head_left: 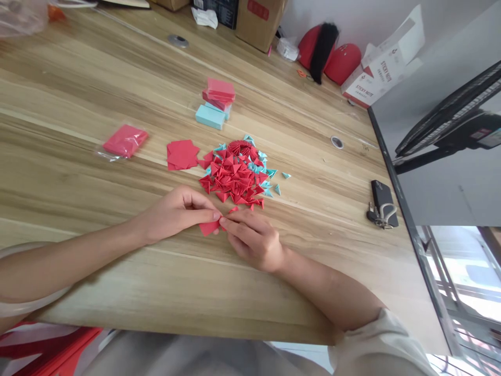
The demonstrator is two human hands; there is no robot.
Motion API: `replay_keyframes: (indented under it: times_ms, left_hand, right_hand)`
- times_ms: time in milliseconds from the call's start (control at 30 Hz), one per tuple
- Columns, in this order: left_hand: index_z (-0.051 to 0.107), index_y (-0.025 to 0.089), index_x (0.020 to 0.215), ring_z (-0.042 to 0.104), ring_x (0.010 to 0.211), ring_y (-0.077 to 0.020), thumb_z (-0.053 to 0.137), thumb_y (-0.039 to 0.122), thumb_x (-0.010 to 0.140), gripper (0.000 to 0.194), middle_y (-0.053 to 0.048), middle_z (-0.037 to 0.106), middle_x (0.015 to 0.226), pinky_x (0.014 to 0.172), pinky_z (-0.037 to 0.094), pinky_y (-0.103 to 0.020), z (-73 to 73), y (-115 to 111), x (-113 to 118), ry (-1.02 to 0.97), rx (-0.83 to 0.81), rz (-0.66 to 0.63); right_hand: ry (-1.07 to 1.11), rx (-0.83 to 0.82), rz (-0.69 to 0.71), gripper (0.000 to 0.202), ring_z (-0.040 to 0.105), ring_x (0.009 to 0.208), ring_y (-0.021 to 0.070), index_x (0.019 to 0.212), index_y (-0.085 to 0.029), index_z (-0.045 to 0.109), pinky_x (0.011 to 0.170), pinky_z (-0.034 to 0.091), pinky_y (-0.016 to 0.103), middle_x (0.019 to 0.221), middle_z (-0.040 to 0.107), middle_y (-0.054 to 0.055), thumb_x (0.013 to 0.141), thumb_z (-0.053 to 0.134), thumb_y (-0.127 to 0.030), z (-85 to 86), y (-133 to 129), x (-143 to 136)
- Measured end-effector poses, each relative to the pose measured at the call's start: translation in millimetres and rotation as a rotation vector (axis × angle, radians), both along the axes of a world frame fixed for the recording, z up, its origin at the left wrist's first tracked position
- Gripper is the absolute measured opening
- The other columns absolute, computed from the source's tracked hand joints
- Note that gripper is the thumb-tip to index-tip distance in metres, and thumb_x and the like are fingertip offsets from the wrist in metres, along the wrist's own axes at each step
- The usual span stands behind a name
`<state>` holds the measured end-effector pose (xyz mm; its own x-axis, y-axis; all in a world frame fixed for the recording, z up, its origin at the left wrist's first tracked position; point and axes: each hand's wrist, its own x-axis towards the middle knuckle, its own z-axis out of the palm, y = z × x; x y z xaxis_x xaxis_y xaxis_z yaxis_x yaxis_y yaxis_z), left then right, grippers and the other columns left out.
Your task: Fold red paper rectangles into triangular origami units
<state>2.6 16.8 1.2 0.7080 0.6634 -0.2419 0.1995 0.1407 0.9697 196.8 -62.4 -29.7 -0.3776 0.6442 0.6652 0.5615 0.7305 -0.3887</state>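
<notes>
Both of my hands meet near the table's front edge around a small red paper piece [209, 227]. My left hand [183, 214] pinches it from the left between thumb and fingers. From the right, my right hand [254, 237] grips the same paper with its fingertips, which partly hide it. Just beyond the hands lies a heap of folded red triangles [235, 175], with folded light-blue triangles [268, 185] along its right and back sides. A ring-like red folded piece [243, 149] rests at the back of the heap. Loose red paper squares [182, 155] lie left of it.
A wrapped red pack [125, 141] lies at the left; red packs [220, 90] and blue packs [210, 116] sit behind the heap. Keys [383, 216] touch a black case [381, 196] at the right. Boxes [260, 23] and a fan [454, 115] stand farther off.
</notes>
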Motion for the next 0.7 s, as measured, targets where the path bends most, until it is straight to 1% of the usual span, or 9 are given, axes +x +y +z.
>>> replay_keyframes:
  times_ms: [133,267,400,533,633,700]
  left_hand:
    - [0.078,0.023,0.065,0.066,0.063,-0.0131,0.066,0.027,0.080,0.020,0.000,0.076,0.066,0.062,0.050,-0.018,0.3,0.0,0.1,0.017,-0.005,-0.005]
    - [0.077,0.022,0.064,0.065,0.062,-0.0128,0.064,0.026,0.080,0.021,0.000,0.075,0.065,0.061,0.050,-0.018,1.2,-0.2,0.6,0.034,-0.036,0.010]
    - [0.076,0.021,0.064,0.064,0.058,-0.0133,0.064,0.027,0.078,0.019,0.000,0.074,0.063,0.058,0.050,-0.020,1.8,-0.6,1.8,0.052,-0.066,0.033]
    - [0.075,0.020,0.063,0.063,0.056,-0.0126,0.064,0.027,0.077,0.019,0.000,0.074,0.061,0.055,0.049,-0.019,1.5,-1.1,3.1,0.054,-0.077,0.044]
    - [0.074,0.020,0.061,0.062,0.055,-0.0108,0.063,0.024,0.078,0.020,0.001,0.073,0.059,0.053,0.047,-0.017,1.0,-1.9,3.5,0.049,-0.070,0.048]
    - [0.073,0.020,0.061,0.061,0.054,-0.0102,0.063,0.023,0.078,0.019,0.001,0.072,0.058,0.052,0.045,-0.016,0.7,-2.6,3.0,0.048,-0.047,0.057]
  right_hand:
    - [0.013,-0.089,0.009,0.021,0.071,0.085,0.0195,0.109,-0.021,0.070,0.078,0.062,0.032,0.097,0.074,0.009,0.093,0.057,-0.014,-4.2,-0.7,1.0]
    - [0.055,-0.077,0.025,0.026,0.071,0.087,0.0196,0.113,-0.021,0.068,0.078,0.061,0.031,0.098,0.073,0.010,0.092,0.058,-0.012,-6.8,-1.0,1.7]
    - [0.052,-0.133,0.021,0.025,0.070,0.087,0.0193,0.111,-0.023,0.070,0.080,0.061,0.032,0.098,0.072,0.009,0.093,0.056,-0.013,-4.5,-0.4,1.2]
    - [0.031,-0.111,0.014,0.022,0.070,0.084,0.0180,0.105,-0.021,0.072,0.077,0.062,0.031,0.095,0.073,0.010,0.093,0.055,-0.013,-3.1,0.8,0.5]
    - [0.059,-0.075,0.039,0.023,0.070,0.086,0.0183,0.105,-0.018,0.071,0.076,0.062,0.031,0.095,0.073,0.011,0.092,0.055,-0.010,-3.5,1.2,0.3]
    - [0.086,-0.080,0.056,0.025,0.070,0.087,0.0182,0.106,-0.018,0.070,0.076,0.062,0.031,0.096,0.073,0.011,0.090,0.053,-0.008,-2.7,1.0,0.0]
